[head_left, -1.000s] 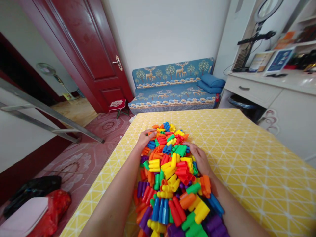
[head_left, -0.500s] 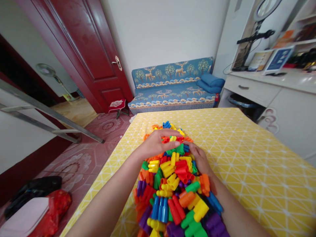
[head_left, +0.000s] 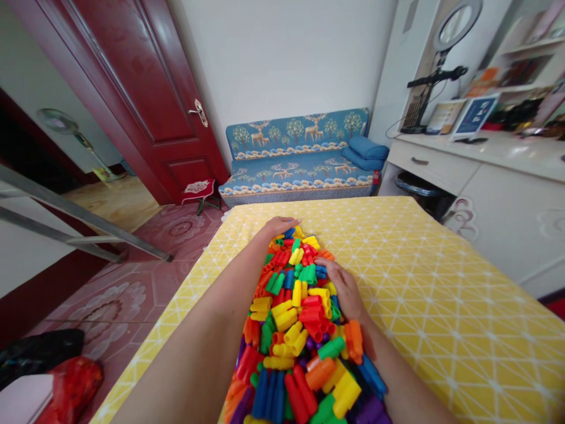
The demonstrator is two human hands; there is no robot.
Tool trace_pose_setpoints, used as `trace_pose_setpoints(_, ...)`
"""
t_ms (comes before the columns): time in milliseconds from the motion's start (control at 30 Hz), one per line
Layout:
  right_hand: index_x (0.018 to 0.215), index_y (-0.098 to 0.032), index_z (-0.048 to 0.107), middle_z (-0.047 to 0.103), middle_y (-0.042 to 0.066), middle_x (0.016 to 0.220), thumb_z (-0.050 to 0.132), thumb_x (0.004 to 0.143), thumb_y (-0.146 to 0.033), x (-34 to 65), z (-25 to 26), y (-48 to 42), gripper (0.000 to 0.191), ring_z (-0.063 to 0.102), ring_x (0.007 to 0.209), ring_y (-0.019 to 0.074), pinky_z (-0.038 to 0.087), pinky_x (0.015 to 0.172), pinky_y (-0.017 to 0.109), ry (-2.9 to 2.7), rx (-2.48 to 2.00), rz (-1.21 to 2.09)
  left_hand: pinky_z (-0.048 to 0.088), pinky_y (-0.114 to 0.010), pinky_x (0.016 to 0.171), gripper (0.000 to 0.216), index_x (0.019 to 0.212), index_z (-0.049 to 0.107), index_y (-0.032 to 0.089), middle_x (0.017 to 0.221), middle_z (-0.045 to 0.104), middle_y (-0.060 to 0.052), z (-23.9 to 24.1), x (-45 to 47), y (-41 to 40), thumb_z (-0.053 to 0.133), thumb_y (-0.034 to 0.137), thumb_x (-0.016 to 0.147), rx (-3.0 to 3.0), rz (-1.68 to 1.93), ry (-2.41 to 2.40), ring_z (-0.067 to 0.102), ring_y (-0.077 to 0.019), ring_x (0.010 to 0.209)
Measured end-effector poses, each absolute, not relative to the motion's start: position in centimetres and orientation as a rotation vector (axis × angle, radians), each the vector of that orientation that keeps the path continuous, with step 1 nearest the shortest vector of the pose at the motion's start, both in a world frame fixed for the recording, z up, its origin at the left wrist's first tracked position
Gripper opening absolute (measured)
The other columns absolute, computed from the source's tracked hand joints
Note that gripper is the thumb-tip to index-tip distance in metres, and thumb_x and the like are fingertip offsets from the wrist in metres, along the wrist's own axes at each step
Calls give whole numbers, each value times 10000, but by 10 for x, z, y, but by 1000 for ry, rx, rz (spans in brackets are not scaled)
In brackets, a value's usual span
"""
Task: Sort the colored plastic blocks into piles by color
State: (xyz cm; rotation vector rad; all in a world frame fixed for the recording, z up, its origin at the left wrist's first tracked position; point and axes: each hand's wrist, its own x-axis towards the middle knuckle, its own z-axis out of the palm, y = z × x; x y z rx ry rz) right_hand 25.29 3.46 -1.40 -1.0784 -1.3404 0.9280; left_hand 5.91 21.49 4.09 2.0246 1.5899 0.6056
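Note:
A long heap of plastic building blocks (head_left: 286,318) in red, yellow, green, blue, orange and purple lies on a yellow patterned tablecloth (head_left: 419,282). My left hand (head_left: 282,226) is stretched over the far end of the heap, its palm turned down beside a blue and a yellow block. My right hand (head_left: 346,285) rests along the heap's right side, fingers extended against blue and green blocks. Neither hand is closed round a block. Both forearms flank the heap, and the left one hides part of its left edge.
Beyond the table stand a blue patterned sofa (head_left: 295,159) and a red stool (head_left: 198,189) by a dark red door (head_left: 154,88). A white cabinet (head_left: 485,200) is on the right. At left are a metal ladder-like frame (head_left: 88,206) and a red bag (head_left: 77,383) on the floor.
My left hand has moved away from me to the far end of the heap, uncovering blocks in its middle. My right hand stays at the right side. The camera view has shifted slightly.

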Motion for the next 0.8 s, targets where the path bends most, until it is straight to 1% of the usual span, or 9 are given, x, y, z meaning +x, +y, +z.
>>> trace_pose_setpoints(100, 1067, -222, 688, 646, 70, 1194, 451, 868, -592, 252, -12, 34, 483, 552, 1143, 243, 376, 1038, 407, -1337, -1090, 937, 476, -285, 816, 493, 967, 732, 216, 955, 741, -49, 36, 74, 216, 693, 579, 637, 2082, 490, 1553, 658, -240, 902)
trace_pose_setpoints(200, 1070, -218, 686, 648, 76, 1192, 449, 861, -606, 252, -12, 34, 500, 557, 1135, 249, 385, 1026, 414, -1332, -1105, 938, 476, -284, 791, 455, 944, 744, 227, 929, 739, -34, 36, 82, 211, 743, 509, 587, 2159, 418, 1495, 652, -234, 860)
trace_pose_setpoints(333, 1068, -224, 684, 657, 71, 1168, 439, 874, -590, 253, -15, 35, 480, 553, 1140, 246, 382, 1028, 414, -1345, -1094, 935, 470, -257, 742, 303, 828, 759, 193, 834, 732, -29, 46, 77, 196, 690, 436, 661, 2264, 434, 1390, 638, -203, 794)
trace_pose_setpoints(400, 1061, -227, 683, 657, 69, 1166, 440, 877, -582, 253, -17, 36, 468, 554, 1138, 243, 376, 1034, 414, -1349, -1086, 931, 466, -244, 736, 284, 808, 754, 172, 805, 724, -23, 52, 71, 186, 633, 413, 720, 2302, 487, 1335, 628, -185, 781)
trace_pose_setpoints(567, 1031, -229, 686, 663, 72, 1161, 476, 855, -591, 253, -17, 37, 455, 562, 1128, 252, 376, 1032, 427, -1342, -1086, 941, 469, -236, 687, 342, 805, 737, 127, 745, 707, -26, 69, 55, 141, 558, 417, 786, 2278, 680, 1311, 614, -163, 725)
trace_pose_setpoints(633, 1027, -225, 687, 666, 74, 1155, 497, 842, -592, 253, -17, 37, 453, 564, 1127, 256, 374, 1034, 431, -1346, -1087, 948, 470, -236, 616, 370, 821, 733, 122, 653, 680, -20, 74, 48, 114, 574, 454, 781, 2079, 869, 1348, 599, -152, 632)
trace_pose_setpoints(700, 1031, -224, 686, 669, 74, 1150, 522, 827, -589, 253, -15, 37, 449, 563, 1131, 260, 371, 1036, 436, -1354, -1090, 949, 471, -238, 561, 427, 903, 726, 122, 590, 658, -17, 77, 40, 86, 533, 492, 814, 1830, 1025, 1400, 592, -146, 560)
trace_pose_setpoints(733, 1034, -224, 685, 668, 73, 1152, 536, 820, -586, 253, -15, 36, 446, 561, 1134, 262, 369, 1037, 439, -1360, -1092, 950, 489, -246, 577, 442, 964, 717, 125, 646, 687, -31, 77, 36, 73, 520, 497, 828, 1742, 1076, 1399, 620, -159, 597)
trace_pose_setpoints(800, 1039, -230, 685, 667, 70, 1156, 558, 807, -580, 254, -13, 35, 439, 560, 1139, 263, 368, 1039, 445, -1371, -1098, 948, 529, -286, 728, 450, 1023, 709, 136, 879, 738, -72, 73, 27, 51, 481, 489, 865, 1672, 1161, 1378, 674, -204, 821)
